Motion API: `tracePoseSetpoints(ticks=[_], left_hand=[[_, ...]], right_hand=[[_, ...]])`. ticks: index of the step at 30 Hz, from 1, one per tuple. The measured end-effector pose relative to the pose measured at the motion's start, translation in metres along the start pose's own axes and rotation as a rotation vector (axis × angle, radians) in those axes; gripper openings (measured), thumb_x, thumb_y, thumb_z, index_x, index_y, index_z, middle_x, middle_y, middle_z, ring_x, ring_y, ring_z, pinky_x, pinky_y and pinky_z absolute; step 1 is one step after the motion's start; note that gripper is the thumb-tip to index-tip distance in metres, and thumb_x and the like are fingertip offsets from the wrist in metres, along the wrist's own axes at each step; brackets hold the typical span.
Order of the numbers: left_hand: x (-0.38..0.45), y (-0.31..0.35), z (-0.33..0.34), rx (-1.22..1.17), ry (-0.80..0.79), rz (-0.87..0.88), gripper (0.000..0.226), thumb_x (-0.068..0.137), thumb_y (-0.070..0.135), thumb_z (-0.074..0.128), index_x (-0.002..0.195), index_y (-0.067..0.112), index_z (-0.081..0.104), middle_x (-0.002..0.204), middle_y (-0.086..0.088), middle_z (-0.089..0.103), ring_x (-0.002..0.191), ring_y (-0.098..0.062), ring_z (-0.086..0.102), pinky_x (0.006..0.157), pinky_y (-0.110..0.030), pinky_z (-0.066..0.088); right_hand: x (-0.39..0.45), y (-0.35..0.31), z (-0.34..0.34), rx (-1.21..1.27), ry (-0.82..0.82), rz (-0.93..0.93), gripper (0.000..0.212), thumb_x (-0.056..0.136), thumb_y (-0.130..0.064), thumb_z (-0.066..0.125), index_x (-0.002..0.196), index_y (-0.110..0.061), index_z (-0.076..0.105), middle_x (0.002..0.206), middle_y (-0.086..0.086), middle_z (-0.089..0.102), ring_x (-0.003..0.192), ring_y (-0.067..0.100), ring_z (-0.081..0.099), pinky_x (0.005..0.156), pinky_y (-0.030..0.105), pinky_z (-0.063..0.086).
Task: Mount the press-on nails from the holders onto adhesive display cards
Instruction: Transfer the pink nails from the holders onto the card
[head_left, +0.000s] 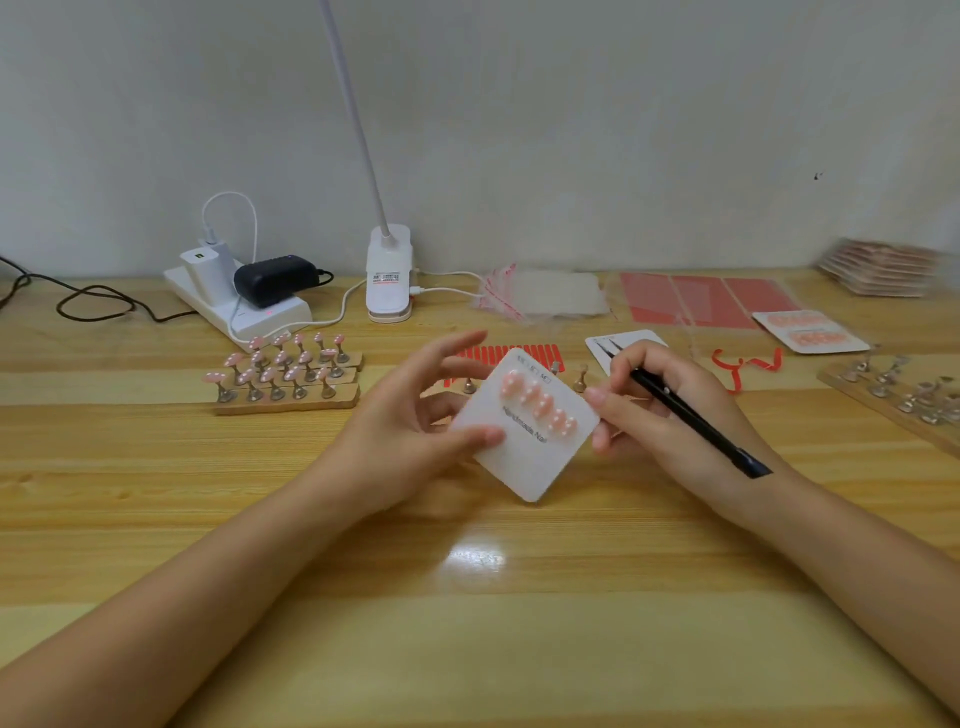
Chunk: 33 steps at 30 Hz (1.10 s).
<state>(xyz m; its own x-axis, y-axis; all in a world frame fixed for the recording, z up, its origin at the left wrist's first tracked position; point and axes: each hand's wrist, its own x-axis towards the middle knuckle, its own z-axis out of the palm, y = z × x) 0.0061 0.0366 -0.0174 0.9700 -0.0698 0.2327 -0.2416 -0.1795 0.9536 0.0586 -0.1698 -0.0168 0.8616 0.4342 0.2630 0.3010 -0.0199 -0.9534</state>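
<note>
**One row on, one row to go**

While my left hand (415, 415) pinches the white square display card (524, 431) by its left edge, thumb on top, my right hand (660, 405) steadies the opposite edge with its fingertips, fingers curled round slim black tweezers (696, 421). Five pink dotted press-on nails (537, 402) run diagonally across the card's upper half. Left of the card and beyond it stand the wooden holder strips (288, 374) with more pink nails; my left hand is nearer them, I judge.
</note>
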Motion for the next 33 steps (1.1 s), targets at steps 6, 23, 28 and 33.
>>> tracePoseSetpoints(ticks=[6, 23, 28, 33], left_hand=[[0.003, -0.004, 0.005, -0.598, 0.115, -0.275, 0.027, 0.071, 0.012, 0.064, 0.096, 0.005, 0.069, 0.1, -0.013, 0.071, 0.091, -0.021, 0.069, 0.071, -0.027, 0.058], [0.002, -0.005, 0.014, -0.279, 0.163, -0.271, 0.017, 0.083, 0.008, 0.063, 0.098, 0.015, 0.067, 0.09, -0.002, 0.074, 0.08, -0.017, 0.071, 0.063, -0.027, 0.058], [0.002, -0.007, 0.014, -0.259, 0.163, -0.266, 0.014, 0.083, 0.008, 0.063, 0.096, 0.013, 0.066, 0.088, -0.002, 0.074, 0.078, -0.017, 0.071, 0.065, -0.028, 0.058], [0.0, -0.007, 0.014, -0.24, 0.14, -0.255, 0.013, 0.084, 0.008, 0.062, 0.097, 0.01, 0.064, 0.088, -0.005, 0.074, 0.078, -0.018, 0.071, 0.065, -0.027, 0.057]], right_hand=[[-0.009, 0.003, 0.014, 0.035, -0.025, 0.046, 0.018, 0.088, -0.007, 0.056, 0.077, -0.014, 0.044, 0.07, -0.002, 0.068, 0.064, 0.018, 0.071, 0.051, 0.018, 0.052], [-0.003, -0.001, 0.005, 0.214, 0.094, 0.026, 0.037, 0.072, -0.049, 0.056, 0.092, -0.023, 0.073, 0.062, 0.0, 0.064, 0.054, 0.006, 0.056, 0.053, 0.017, 0.048], [-0.004, -0.003, 0.006, 0.2, 0.174, 0.011, 0.036, 0.06, -0.042, 0.066, 0.082, -0.014, 0.059, 0.066, 0.011, 0.071, 0.05, 0.013, 0.063, 0.051, 0.019, 0.051], [-0.003, -0.002, 0.006, 0.136, 0.149, 0.027, 0.028, 0.064, -0.037, 0.065, 0.081, -0.015, 0.06, 0.065, 0.009, 0.071, 0.049, 0.012, 0.062, 0.051, 0.019, 0.05]])
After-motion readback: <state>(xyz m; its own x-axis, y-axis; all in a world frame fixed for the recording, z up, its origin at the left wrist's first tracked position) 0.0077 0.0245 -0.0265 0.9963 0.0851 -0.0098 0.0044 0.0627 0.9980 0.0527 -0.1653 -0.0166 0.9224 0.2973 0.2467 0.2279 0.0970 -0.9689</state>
